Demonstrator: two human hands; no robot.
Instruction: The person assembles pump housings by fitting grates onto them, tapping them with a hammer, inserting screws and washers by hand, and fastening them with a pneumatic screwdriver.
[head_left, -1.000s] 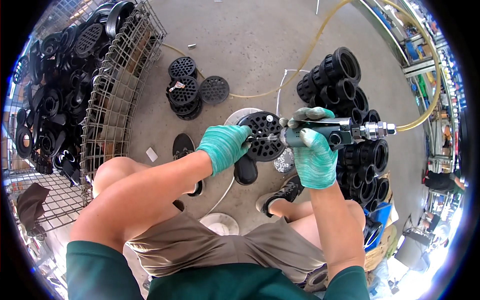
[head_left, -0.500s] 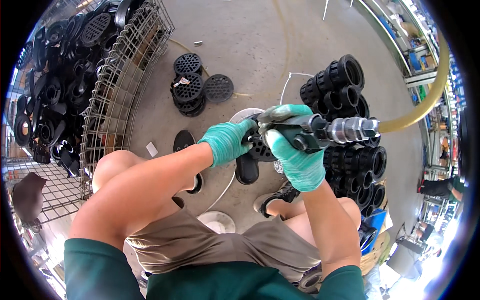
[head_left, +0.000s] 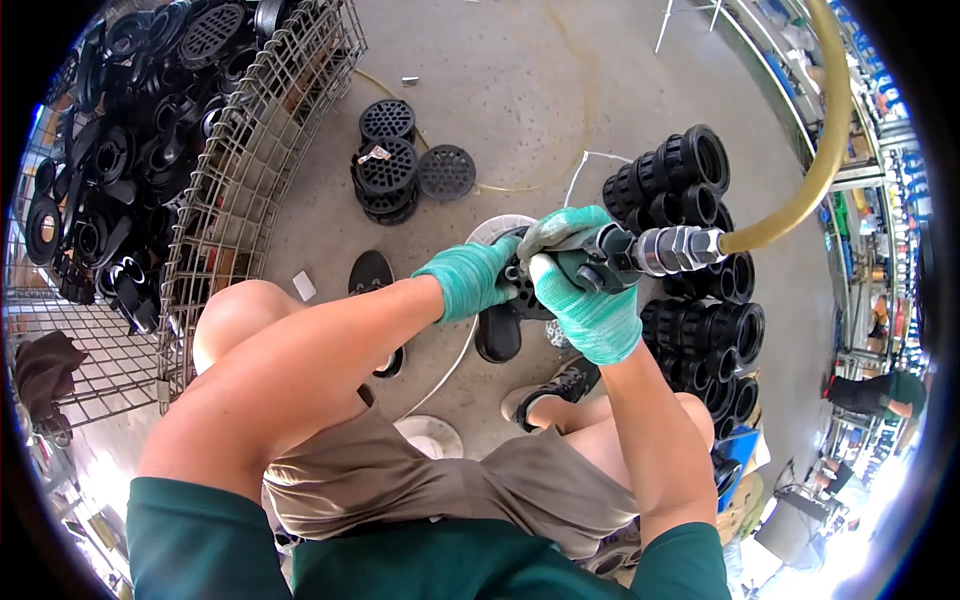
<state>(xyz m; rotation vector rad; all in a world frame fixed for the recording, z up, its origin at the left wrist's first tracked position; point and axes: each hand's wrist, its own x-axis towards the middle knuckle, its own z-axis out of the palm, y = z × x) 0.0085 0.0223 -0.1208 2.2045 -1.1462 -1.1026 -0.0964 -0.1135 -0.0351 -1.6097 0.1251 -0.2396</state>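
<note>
In a green glove, my right hand [head_left: 592,312] is wrapped round a dark pneumatic tool [head_left: 618,250] with a metal hose coupling at its back end. My left hand [head_left: 468,278], gloved alike, closes on a black perforated part [head_left: 525,287] in front of my knees. A rounded black lobe [head_left: 498,335] sticks out below it toward me. Both hands meet close together, and they hide the tool's front end and most of the part. Beyond my left hand shows the rim of a pale round stand [head_left: 492,229].
A wire cage [head_left: 255,130] full of black parts [head_left: 110,150] stands at left. Black round grates [head_left: 388,165] are stacked ahead. Ribbed black rings [head_left: 700,335] are piled at right. A yellow hose [head_left: 835,110] arcs from the tool. Another person [head_left: 880,393] is far right.
The tool has tipped, and its coupling end has swung slightly left and down with my right hand. The hose has shifted left. My left hand keeps its hold on the part.
</note>
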